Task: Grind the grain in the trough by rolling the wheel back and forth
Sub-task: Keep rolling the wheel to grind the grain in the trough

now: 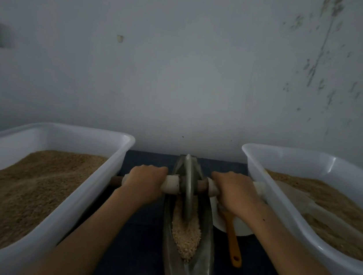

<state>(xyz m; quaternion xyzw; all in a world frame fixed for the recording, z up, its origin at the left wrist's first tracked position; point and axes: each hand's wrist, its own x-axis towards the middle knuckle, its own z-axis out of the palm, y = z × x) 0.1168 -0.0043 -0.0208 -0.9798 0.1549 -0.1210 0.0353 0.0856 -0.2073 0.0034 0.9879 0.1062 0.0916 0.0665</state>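
Note:
A long, narrow metal trough (202, 264) lies lengthwise in front of me on a dark table. Pale grain (186, 235) fills its near half. A thin metal wheel (188, 191) stands upright in the trough toward its far end, on a wooden axle with white sleeves. My left hand (146, 181) grips the axle's left handle, and my right hand (234, 191) grips the right handle. Both forearms reach in from the bottom of the view.
Two large white tubs of brown ground meal flank the trough, one on the left (90, 190) and one on the right (281, 210). A white bowl (240, 228) and an orange-handled tool (232, 241) lie right of the trough. A grey wall stands close behind.

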